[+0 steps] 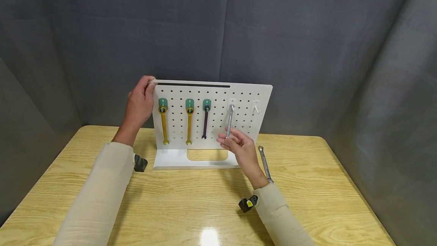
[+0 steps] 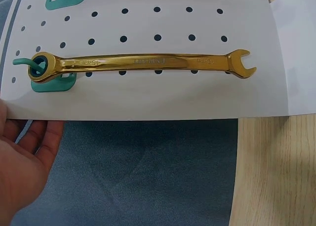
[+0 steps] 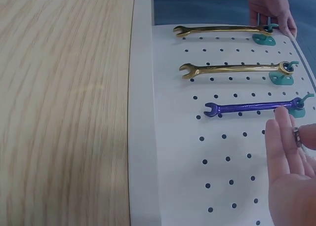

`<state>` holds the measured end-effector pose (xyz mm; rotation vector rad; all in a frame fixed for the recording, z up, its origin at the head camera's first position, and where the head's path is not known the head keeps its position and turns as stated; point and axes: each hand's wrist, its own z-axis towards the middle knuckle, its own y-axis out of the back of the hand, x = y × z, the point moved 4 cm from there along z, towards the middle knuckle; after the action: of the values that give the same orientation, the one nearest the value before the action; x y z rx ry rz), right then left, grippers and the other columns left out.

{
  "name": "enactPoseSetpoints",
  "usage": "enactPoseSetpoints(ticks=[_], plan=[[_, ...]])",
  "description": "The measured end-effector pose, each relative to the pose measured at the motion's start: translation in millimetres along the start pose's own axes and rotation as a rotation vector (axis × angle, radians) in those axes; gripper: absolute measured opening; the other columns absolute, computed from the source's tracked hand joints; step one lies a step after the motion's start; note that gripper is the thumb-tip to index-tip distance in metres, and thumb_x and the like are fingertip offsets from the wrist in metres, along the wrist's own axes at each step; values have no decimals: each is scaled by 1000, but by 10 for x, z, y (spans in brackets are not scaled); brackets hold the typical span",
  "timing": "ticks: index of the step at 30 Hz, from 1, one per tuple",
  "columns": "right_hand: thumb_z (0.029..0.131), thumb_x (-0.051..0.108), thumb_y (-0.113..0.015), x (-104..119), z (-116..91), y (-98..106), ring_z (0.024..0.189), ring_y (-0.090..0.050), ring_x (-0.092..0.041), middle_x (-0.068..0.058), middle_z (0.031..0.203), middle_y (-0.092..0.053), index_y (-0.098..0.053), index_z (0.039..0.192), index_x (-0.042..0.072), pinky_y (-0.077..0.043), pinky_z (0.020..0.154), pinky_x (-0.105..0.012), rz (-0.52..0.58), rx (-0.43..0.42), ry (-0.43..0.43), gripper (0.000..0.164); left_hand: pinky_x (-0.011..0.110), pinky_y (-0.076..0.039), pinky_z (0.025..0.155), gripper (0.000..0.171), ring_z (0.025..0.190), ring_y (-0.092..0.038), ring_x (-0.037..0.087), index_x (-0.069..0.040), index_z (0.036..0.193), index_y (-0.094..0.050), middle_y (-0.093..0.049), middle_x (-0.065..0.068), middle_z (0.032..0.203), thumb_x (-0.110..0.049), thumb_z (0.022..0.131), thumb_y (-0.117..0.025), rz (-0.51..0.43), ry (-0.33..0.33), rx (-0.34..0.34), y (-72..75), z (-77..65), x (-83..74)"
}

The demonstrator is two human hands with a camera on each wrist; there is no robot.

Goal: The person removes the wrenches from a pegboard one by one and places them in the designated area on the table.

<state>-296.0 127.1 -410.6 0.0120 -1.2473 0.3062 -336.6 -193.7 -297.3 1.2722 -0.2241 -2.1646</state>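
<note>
My left hand [image 1: 139, 100] grips the upper left corner of a white pegboard [image 1: 252, 87], with its fingers behind the edge. With thumb and fingers my right hand [image 1: 243, 153] pinches the lower end of a silver combination wrench [image 1: 230, 121]. That wrench's upper end is at a white hook; whether it is seated there I cannot tell. Left of it, two gold wrenches [image 2: 148, 62] [image 1: 189, 126] and a purple wrench [image 3: 254, 107] hang from green hooks. Another white hook [image 1: 257, 108] at the right carries nothing.
A second silver wrench [image 1: 264, 164] lies on the wooden table [image 1: 177, 208], beside my right wrist. The board stands on a white base [image 1: 170, 159] with a cut-out. Dark grey curtains [image 1: 307, 48] enclose the back and sides.
</note>
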Motion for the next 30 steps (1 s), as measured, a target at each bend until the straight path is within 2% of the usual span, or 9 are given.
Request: enactPoseSetpoints(ticks=[8,17,30], plan=[[102,-5,-58,-3,1,11,104,-72,-23,-30,124,-65,-46,143,-14,-54,91,-38,48,-14,-64,44,55,-46,90,34,105,-58,36,-9,130,-54,-62,20,117,-35,113,-41,-5,-4,-4,12,4,0],[101,-6,-59,33,-34,35,102,-73,-24,-27,121,-68,-47,142,-15,-55,89,-38,60,-24,-80,43,55,-46,89,33,105,-58,35,-9,130,-54,-62,19,118,-34,113,-41,-6,1,-8,-8,23,-2],[102,-2,-60,64,-119,68,103,-73,-23,-27,122,-67,-49,141,-14,-54,91,-39,32,17,-74,42,54,-45,87,32,102,-58,35,-8,129,-55,-62,19,113,-33,112,-42,-12,-24,-24,-15,8,10]])
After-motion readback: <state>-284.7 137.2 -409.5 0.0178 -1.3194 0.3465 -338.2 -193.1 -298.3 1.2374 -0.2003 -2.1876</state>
